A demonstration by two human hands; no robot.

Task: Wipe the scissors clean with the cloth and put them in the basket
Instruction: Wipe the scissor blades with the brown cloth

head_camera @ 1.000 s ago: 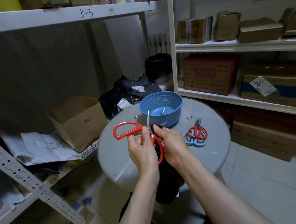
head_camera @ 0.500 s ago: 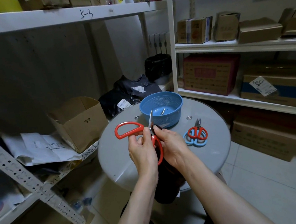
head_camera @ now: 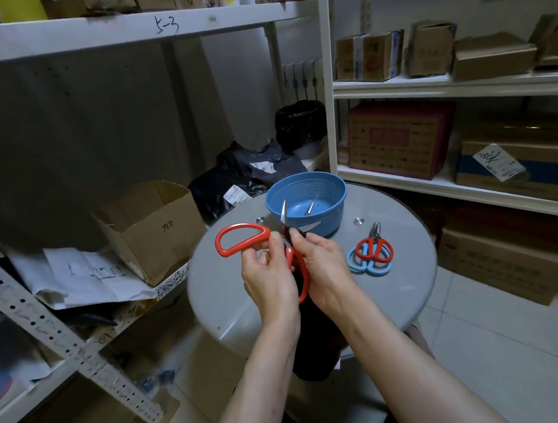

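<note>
Step in hand: wiping, not yet stowing.

- Large red-handled scissors (head_camera: 262, 233) are held up off the round grey tabletop (head_camera: 232, 305), just in front of the blue perforated plastic basket (head_camera: 330, 221). The blades are spread. One tip points up across the basket's front wall, the other points right along it.
- Left hand (head_camera: 267, 278): fingers curled round the scissors near the pivot. One handle loop sticks out to the basket's near-left, the other runs down between the hands.
- Right hand (head_camera: 325, 268): thumb and fingertips pinch the black cloth (head_camera: 314, 352) onto the blade roots. The rest of the cloth hangs down on the near side, away from the basket.
- A metal tip (head_camera: 309, 208) shows inside the basket, probably scissors already stowed. I can't tell more.
- Small red and blue scissors (head_camera: 373, 251) lie stacked on the tabletop to the basket's near-right, untouched.

My read is mid-task: one item done, this one in progress, more to follow.

Next move: drag the cloth pinch from pivot out to tip along each blade, fingers on the flats and off the edge. Then close the blades, reach forward and drop the scissors into the basket. The left hand's grip needs to stay firm so the open blades don't swing.
</note>
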